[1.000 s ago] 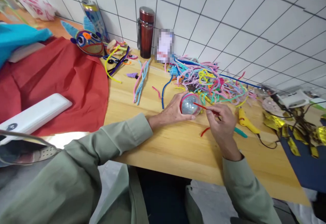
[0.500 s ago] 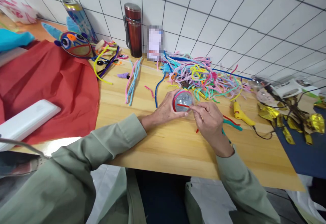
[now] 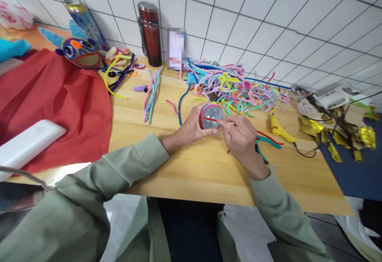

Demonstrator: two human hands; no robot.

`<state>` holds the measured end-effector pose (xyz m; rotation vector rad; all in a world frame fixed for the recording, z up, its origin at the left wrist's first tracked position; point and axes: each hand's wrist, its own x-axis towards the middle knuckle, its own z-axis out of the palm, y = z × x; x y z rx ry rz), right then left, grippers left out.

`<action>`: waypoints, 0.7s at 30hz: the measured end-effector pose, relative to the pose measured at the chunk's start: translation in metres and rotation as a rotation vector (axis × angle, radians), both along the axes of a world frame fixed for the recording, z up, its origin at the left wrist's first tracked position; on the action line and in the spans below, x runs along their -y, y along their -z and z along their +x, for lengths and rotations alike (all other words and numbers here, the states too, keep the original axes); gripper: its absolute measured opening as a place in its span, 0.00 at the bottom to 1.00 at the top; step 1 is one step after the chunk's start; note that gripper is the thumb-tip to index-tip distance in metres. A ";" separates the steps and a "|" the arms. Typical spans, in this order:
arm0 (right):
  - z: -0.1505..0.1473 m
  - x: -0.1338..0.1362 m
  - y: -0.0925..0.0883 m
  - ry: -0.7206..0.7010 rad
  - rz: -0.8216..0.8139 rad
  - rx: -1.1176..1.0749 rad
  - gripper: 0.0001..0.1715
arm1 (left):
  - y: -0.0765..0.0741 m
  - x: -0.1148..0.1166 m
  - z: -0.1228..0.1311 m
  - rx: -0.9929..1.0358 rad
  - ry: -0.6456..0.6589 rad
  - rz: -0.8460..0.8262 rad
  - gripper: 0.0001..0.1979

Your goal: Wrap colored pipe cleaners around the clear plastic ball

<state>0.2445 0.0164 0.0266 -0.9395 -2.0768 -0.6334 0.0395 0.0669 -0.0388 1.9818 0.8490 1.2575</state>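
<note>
My left hand [image 3: 192,127] is wrapped round a clear plastic ball [image 3: 213,113] whose rim carries a pink and red band. Between the pinched fingers of my right hand [image 3: 238,134] is a red pipe cleaner [image 3: 209,119], lying across the face of the ball. Its far end reaches toward the band on the left side. Beyond the ball spreads a tangled heap of pastel pipe cleaners [image 3: 229,83]. Red and teal pipe cleaners [image 3: 270,140] lie to the right of my right wrist, partly covered by it.
A yellow glue gun [image 3: 280,129] with a cord rests on the right, near gold foil pieces [image 3: 365,136]. At the back stand a red thermos [image 3: 151,35], a phone [image 3: 176,49] and a can [image 3: 85,21]. Red cloth [image 3: 74,103] and a white box-like object [image 3: 32,146] lie left.
The view has shifted slightly, so everything sits a little further left. My hands keep hold of the ball and the red pipe cleaner, with little change between them.
</note>
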 end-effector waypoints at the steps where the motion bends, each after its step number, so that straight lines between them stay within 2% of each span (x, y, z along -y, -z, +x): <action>1: 0.000 0.000 0.000 0.004 0.000 0.004 0.12 | 0.000 0.000 0.000 0.000 0.000 0.002 0.53; 8: 0.002 0.002 0.000 0.021 -0.043 0.028 0.13 | -0.001 0.001 -0.001 -0.003 0.020 -0.011 0.53; 14: 0.004 0.002 0.001 0.019 -0.061 0.030 0.13 | -0.008 0.006 -0.004 0.001 0.053 -0.058 0.46; 21: 0.005 0.004 0.005 0.053 -0.141 -0.004 0.14 | -0.012 0.005 -0.013 0.055 0.147 -0.116 0.33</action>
